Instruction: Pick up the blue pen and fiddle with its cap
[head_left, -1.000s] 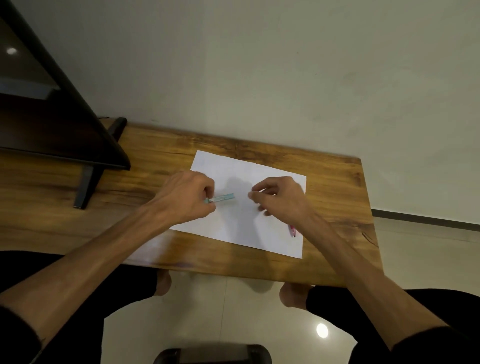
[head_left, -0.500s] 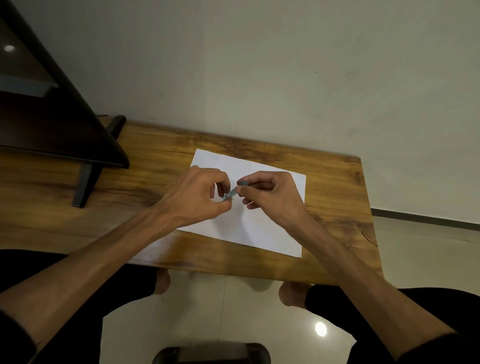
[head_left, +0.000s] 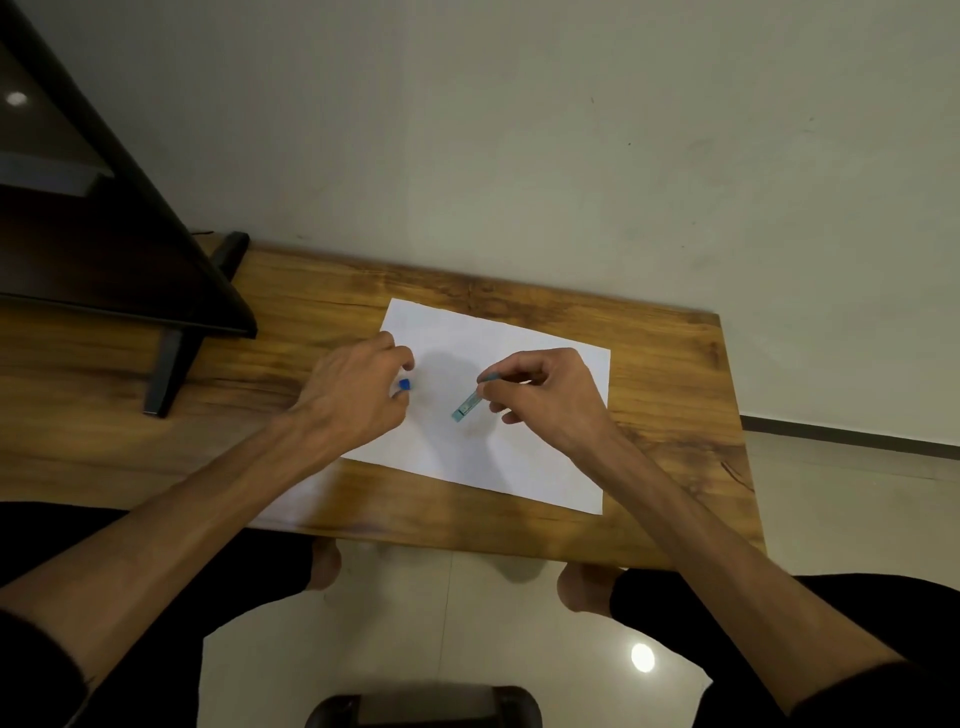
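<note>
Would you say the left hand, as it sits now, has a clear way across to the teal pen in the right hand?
Probably yes: only bare white paper lies between the left hand, which pinches a blue cap, and the teal pen held by the right hand.

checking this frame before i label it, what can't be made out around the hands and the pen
Head view, the only one:
- Blue cap: mostly hidden inside the left hand; only its end shows.
- Teal pen: upper end covered by the right hand; its tip and label are too small to read.
- Sheet of paper: the middle lies under hands and shadow, so marks there cannot be seen.
- Dark stand on the wooden table: cut off by the left edge.
</note>
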